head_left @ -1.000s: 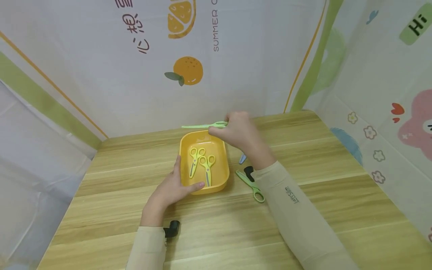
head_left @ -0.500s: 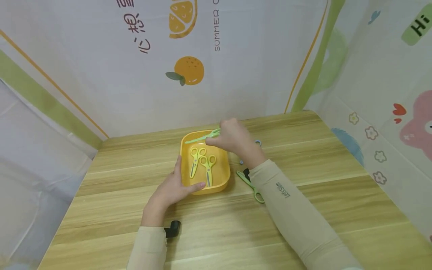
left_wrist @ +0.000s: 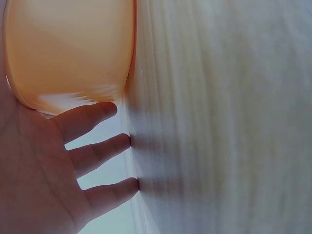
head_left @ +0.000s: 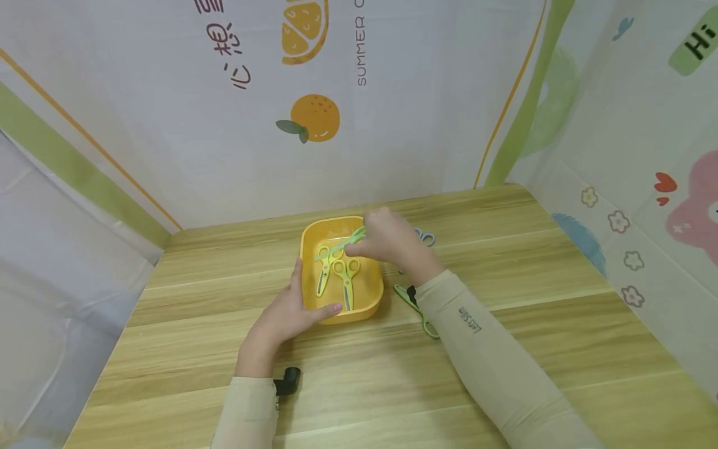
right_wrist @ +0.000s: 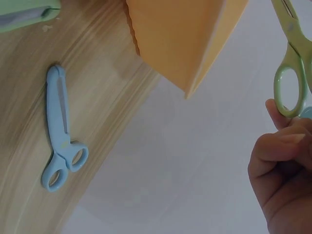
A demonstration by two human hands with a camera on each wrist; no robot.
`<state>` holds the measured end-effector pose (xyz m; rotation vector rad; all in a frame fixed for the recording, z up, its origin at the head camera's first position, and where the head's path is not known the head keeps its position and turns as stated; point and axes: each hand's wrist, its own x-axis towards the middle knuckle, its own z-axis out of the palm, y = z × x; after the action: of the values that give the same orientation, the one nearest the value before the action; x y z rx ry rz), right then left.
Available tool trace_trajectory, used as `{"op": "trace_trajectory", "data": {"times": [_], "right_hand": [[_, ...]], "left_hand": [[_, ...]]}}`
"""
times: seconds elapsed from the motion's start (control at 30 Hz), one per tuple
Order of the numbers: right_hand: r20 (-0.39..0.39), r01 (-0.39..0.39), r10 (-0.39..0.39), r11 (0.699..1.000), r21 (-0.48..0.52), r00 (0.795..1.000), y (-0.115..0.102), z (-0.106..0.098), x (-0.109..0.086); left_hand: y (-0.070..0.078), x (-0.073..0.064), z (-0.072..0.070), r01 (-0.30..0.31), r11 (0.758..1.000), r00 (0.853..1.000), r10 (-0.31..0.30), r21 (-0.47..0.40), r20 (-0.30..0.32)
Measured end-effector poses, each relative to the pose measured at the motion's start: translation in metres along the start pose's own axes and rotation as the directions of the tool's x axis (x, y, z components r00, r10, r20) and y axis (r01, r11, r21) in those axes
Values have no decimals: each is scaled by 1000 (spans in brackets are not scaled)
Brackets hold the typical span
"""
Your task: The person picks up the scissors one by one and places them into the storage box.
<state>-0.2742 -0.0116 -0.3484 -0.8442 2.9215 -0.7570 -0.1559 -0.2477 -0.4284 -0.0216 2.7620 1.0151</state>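
Note:
My right hand (head_left: 389, 238) grips light green scissors (head_left: 356, 237) near their finger loops, above the yellow plastic bin (head_left: 368, 284). Their tip points left and overlaps one of two yellow scissors (head_left: 323, 277) lying in the bin. In the right wrist view, bent fingers and thumb (right_wrist: 287, 180) meet at a loop of the green scissors (right_wrist: 295, 36). My left hand (head_left: 285, 319) rests round the bin's near left corner, its thumb along the near rim. The left wrist view shows the fingers (left_wrist: 97, 152) straight and spread, one against the bin, the tips at the tabletop.
Right of the bin, blue scissors (right_wrist: 59, 124) and another green pair (head_left: 408, 297) lie on the wooden table (head_left: 185, 349); the right arm partly covers both in the head view. Printed white curtains (head_left: 409, 125) stand behind the table and at its sides.
From beyond the far rim, my right hand has brought the green scissors towards me and down over the bin's inside. The blue scissors' loops have come into view. The left hand stays put.

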Motion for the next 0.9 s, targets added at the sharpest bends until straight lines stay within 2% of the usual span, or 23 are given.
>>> {"op": "trace_trajectory", "data": {"times": [0.1,0.33,0.53,0.67,0.9], "right_hand": [[21,-4,4,1000,7,1000,0,2,0],[52,28,-25,998,-54,998,2,5,0],[129,47,-31,991,-122,991,1,6,1],[202,78,-49,987,-138,978,0,8,2],[304,230,-176,962,-149,936,-2,12,3]], "left_hand": [[0,0,0,1,1000,1000,-1,-2,-1],[-1,1,1,-2,1000,1000,2,-6,-1],[-1,1,1,-7,1000,1000,7,-10,-2],[-1,2,1,-10,1000,1000,10,-15,-7],[-1,1,1,-2,1000,1000,1,-12,-8]]}}
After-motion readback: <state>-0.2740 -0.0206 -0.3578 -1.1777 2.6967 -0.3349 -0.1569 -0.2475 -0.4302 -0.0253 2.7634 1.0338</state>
